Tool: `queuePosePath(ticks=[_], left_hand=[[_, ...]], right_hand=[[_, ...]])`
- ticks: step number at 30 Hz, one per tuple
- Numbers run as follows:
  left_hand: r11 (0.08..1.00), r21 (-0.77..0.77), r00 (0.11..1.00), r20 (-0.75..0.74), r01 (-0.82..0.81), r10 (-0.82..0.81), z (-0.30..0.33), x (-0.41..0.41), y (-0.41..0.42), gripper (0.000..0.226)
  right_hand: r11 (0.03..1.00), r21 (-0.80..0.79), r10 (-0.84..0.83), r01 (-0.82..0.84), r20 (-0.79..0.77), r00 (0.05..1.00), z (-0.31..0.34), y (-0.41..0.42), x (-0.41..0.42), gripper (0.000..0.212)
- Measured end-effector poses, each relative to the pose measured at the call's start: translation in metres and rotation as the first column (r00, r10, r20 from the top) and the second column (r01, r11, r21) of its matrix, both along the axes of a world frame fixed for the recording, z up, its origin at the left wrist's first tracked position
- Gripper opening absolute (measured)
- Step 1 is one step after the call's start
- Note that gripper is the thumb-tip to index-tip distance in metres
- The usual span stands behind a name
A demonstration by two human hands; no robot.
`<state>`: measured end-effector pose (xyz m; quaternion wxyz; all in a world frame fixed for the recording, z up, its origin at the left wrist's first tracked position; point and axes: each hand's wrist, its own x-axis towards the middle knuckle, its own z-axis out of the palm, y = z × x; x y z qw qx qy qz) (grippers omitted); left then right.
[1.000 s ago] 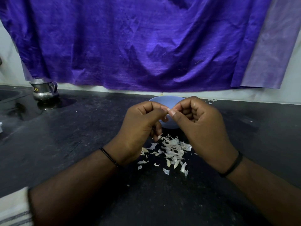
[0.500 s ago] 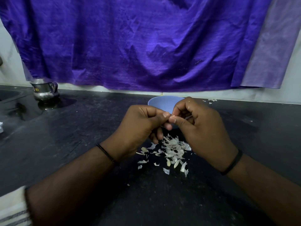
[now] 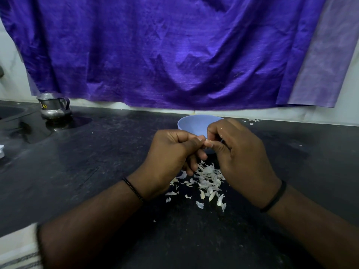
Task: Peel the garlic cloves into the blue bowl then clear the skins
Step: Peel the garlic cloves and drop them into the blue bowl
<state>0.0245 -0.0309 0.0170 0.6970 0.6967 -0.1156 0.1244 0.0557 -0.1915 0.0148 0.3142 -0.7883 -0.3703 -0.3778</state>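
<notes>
While the left hand (image 3: 171, 158) and right hand (image 3: 239, 158) pinch a barely visible garlic clove (image 3: 207, 141) at 6 o'clock of the blue bowl (image 3: 196, 124), peeling appears underway; next, strip skin onto the skins (image 3: 207, 181) on the worktop (image 3: 97, 171).

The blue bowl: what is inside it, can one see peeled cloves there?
Only the far inner wall of the blue bowl shows, pale and bare. The left hand and right hand, pinching something small between them, cover its front and bottom, so any cloves inside are hidden.
</notes>
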Motion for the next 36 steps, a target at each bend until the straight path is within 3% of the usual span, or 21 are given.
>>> queuePosePath(ticks=[4,9,13,20,25,28,32,36], left_hand=[[0.999,0.037,0.997,0.075,-0.024,0.021,-0.003,-0.006,-0.007,0.022],[0.999,0.041,0.998,0.069,0.009,-0.012,-0.006,-0.008,-0.016,0.022],[1.0,0.026,0.999,0.047,0.003,-0.004,-0.006,-0.007,-0.017,0.026],[0.98,0.187,0.996,0.067,-0.068,0.056,-0.008,-0.006,-0.016,0.025],[0.969,0.16,0.977,0.131,-0.188,0.168,-0.005,0.001,-0.011,0.021],[0.909,0.261,0.927,0.28,-0.325,0.251,-0.005,0.006,-0.001,0.017],[0.744,0.436,0.808,0.543,-0.506,0.231,-0.006,0.009,0.007,0.009],[0.695,0.455,0.751,0.634,-0.557,0.187,-0.006,0.011,0.008,0.012]], right_hand=[[0.996,0.073,-0.051,0.048,0.052,0.997,0.002,-0.002,0.001,0.012],[0.994,0.107,0.025,-0.017,-0.078,0.997,0.003,-0.002,0.001,0.014],[0.995,0.101,-0.015,0.024,-0.097,0.995,0.003,-0.001,-0.002,0.011],[0.991,-0.001,-0.136,0.136,-0.037,0.99,-0.001,-0.001,0.0,0.013],[0.988,0.028,-0.152,0.155,-0.096,0.984,0.005,-0.006,0.001,0.016],[0.99,0.026,-0.134,0.139,-0.15,0.98,0.007,-0.008,0.002,0.018],[0.995,0.039,-0.077,0.087,-0.219,0.973,0.009,-0.007,-0.003,0.014],[0.988,0.139,-0.035,0.07,-0.243,0.969,0.013,-0.005,-0.007,0.007]])
